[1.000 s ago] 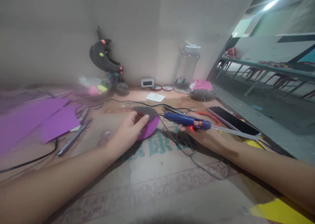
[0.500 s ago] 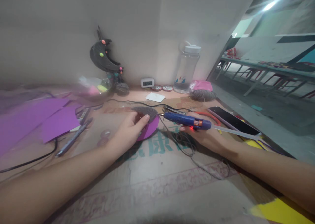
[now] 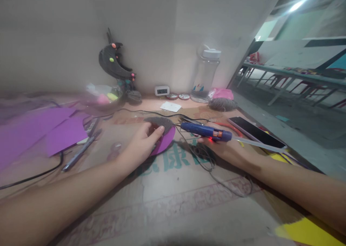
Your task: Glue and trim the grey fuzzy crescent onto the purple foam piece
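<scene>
My left hand (image 3: 148, 139) is closed on a purple paper disc (image 3: 166, 142) partly covered with grey yarn (image 3: 163, 123), thumb on top. Its other fingers are mostly hidden beneath. In my right hand (image 3: 220, 143) is a blue hot glue gun (image 3: 198, 129) with a red light lit and a long clear glue stick (image 3: 256, 143) out of its back. The gun's metal nozzle points left and meets the edge of the disc, touching or very close. A loose strand of grey yarn (image 3: 209, 166) trails from the disc over the cardboard tabletop (image 3: 162, 202).
Purple paper sheets (image 3: 67, 134) and a pen (image 3: 81, 150) lie left. A phone (image 3: 256, 132) and orange-handled scissors (image 3: 229, 126) lie right. Behind stand a water bottle (image 3: 205, 75), a small digital clock (image 3: 162, 91), a grey yarn ball (image 3: 223, 104) and a decorated grey crescent (image 3: 113, 64).
The glue gun has tilted or shifted very slightly, its nozzle staying at the disc's edge. My left hand and the disc hold still.
</scene>
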`<state>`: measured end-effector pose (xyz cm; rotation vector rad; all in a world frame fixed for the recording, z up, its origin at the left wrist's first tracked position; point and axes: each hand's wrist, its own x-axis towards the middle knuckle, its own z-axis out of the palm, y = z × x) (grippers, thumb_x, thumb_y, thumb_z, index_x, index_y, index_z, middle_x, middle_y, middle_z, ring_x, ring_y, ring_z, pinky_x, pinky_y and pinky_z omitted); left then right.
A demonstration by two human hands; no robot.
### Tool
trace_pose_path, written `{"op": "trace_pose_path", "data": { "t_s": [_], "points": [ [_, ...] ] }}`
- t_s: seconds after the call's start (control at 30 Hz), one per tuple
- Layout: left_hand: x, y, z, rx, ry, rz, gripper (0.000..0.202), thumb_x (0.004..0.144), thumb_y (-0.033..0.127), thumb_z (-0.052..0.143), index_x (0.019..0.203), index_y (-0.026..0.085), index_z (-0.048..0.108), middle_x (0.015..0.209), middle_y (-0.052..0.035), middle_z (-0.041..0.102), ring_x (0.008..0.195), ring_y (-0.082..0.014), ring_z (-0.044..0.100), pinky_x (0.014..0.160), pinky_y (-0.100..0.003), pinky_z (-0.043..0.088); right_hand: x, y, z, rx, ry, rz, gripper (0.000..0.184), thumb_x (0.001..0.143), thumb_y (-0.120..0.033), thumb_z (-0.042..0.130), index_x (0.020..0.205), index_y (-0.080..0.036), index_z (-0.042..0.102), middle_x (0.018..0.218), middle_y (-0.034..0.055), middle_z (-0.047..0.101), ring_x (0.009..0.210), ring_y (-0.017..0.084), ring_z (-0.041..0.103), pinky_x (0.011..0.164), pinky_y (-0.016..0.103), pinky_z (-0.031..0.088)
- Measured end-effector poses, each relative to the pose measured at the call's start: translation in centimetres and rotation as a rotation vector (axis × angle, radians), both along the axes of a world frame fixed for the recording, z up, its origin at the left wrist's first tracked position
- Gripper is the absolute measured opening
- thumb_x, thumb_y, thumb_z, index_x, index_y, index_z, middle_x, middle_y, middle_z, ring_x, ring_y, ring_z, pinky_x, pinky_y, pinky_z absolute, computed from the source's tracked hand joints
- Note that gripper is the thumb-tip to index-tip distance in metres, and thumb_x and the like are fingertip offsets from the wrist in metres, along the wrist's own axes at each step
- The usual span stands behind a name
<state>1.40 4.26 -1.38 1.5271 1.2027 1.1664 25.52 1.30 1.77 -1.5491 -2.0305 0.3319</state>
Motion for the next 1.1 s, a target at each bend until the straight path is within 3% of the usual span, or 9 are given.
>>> {"op": "trace_pose_path", "data": {
  "t_s": [0.13,0.43,0.63,0.73,0.87,1.0,1.1],
  "points": [
    [0.0,0.1,-0.2,0.006,-0.051,-0.045,0.026,0.085,0.039,0.059,0.097,0.016,0.061,0.097,-0.0044,0.068,0.086,-0.0196,0.06,0.075,-0.031,0.044,-0.2,0.0,0.2,0.011,0.016,-0.048,0.02,0.08,-0.041,0.06,0.083,-0.021,0.06,0.079,0.0029,0.067,0.073,0.02,0.063,0.063,0.029,0.049],
    [0.2,-0.2,0.3,0.006,-0.042,-0.062,0.022,0.086,0.036,0.057,0.096,0.017,0.059,0.1,-0.0044,0.068,0.094,-0.0205,0.061,0.083,-0.031,0.045,0.7,1.6,-0.6,0.067,0.156,0.09,0.019,0.087,-0.041,0.057,0.09,-0.022,0.053,0.084,0.0032,0.066,0.076,0.02,0.064,0.071,0.034,0.053],
    [0.0,-0.3,-0.1,0.01,-0.017,-0.109,0.026,0.087,0.041,0.057,0.096,0.017,0.06,0.097,-0.0048,0.068,0.092,-0.0211,0.062,0.083,-0.033,0.046,1.2,3.4,0.7,0.102,0.297,0.084,0.031,0.085,-0.045,0.06,0.105,-0.021,0.055,0.1,0.0068,0.07,0.095,0.024,0.067,0.086,0.039,0.052],
    [-0.1,-0.3,-0.1,0.023,0.055,-0.117,0.027,0.088,0.043,0.056,0.093,0.017,0.061,0.092,-0.0042,0.067,0.085,-0.0208,0.061,0.078,-0.033,0.046,0.8,6.1,2.2,0.086,0.2,-0.069,0.032,0.078,-0.043,0.068,0.098,-0.018,0.064,0.094,0.0076,0.072,0.092,0.027,0.067,0.085,0.04,0.051],
    [-0.1,-0.3,0.1,0.052,0.069,-0.134,0.025,0.089,0.041,0.055,0.094,0.017,0.06,0.093,-0.0047,0.066,0.088,-0.0211,0.06,0.081,-0.033,0.045,0.0,12.0,3.4,0.064,0.095,-0.079,0.03,0.081,-0.038,0.066,0.101,-0.016,0.069,0.1,0.0082,0.073,0.096,0.025,0.065,0.088,0.035,0.048],
    [-0.1,-0.3,0.2,0.028,0.053,-0.144,0.025,0.089,0.041,0.055,0.094,0.017,0.06,0.094,-0.0045,0.067,0.09,-0.0215,0.061,0.081,-0.032,0.046,-0.7,17.4,2.4,0.027,0.093,-0.095,0.033,0.086,-0.031,0.061,0.111,-0.01,0.066,0.107,0.0112,0.071,0.098,0.023,0.064,0.089,0.033,0.047],
    [-0.1,-0.3,0.0,0.002,0.014,-0.166,0.025,0.089,0.042,0.055,0.094,0.018,0.058,0.096,-0.0047,0.066,0.094,-0.0216,0.061,0.083,-0.032,0.046,-1.0,19.5,0.6,-0.049,0.08,-0.093,0.028,0.086,-0.027,0.061,0.106,-0.009,0.067,0.101,0.0111,0.073,0.091,0.02,0.066,0.085,0.03,0.049]
  ]
}}
